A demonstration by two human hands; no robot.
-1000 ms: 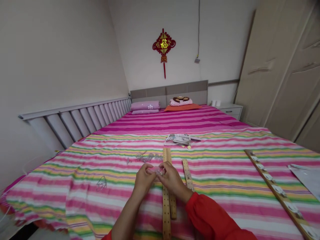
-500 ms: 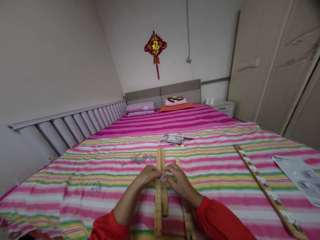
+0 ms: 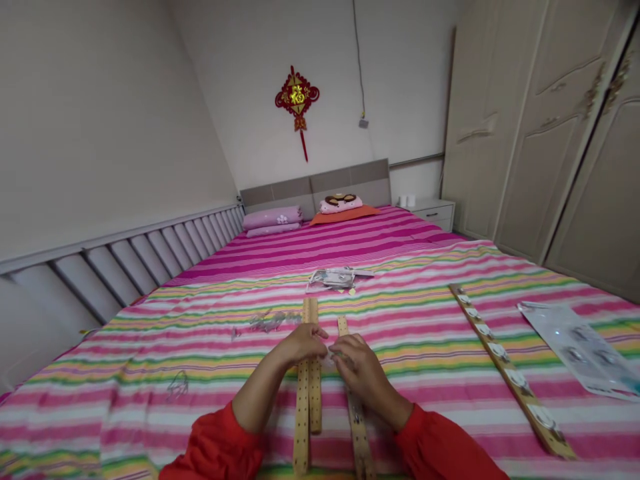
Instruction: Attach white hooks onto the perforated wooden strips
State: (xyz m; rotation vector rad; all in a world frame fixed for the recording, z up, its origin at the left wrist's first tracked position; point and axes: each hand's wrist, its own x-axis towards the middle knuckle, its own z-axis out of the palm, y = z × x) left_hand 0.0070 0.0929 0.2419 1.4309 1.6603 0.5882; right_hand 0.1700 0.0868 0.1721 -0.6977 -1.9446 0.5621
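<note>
My right hand [image 3: 361,365] has its fingers closed on a small clear plastic packet [image 3: 329,361]; what is inside is too blurred to make out. Close beside it, my left hand [image 3: 301,345] has its fingers loosely spread, with the tips near the packet. Under my left hand lie two light wooden strips with rows of small holes, a longer strip [image 3: 301,420] and a shorter strip [image 3: 315,400], side by side. Beneath my right hand runs a third wooden strip [image 3: 359,433], with small metal parts on it.
Clear packets [image 3: 273,321] lie beyond my left hand, and a packaged bundle [image 3: 333,278] lies farther back. At right are a wooden strip with white round pieces [image 3: 505,367] and a clear package [image 3: 575,347]. A thin clear item [image 3: 177,385] rests left on the striped bedsheet [image 3: 225,387].
My left fingers have loosened and moved off the packet, which both hands were pinching before. The packet stays in my right hand. The whole view has shifted slightly to the right.
</note>
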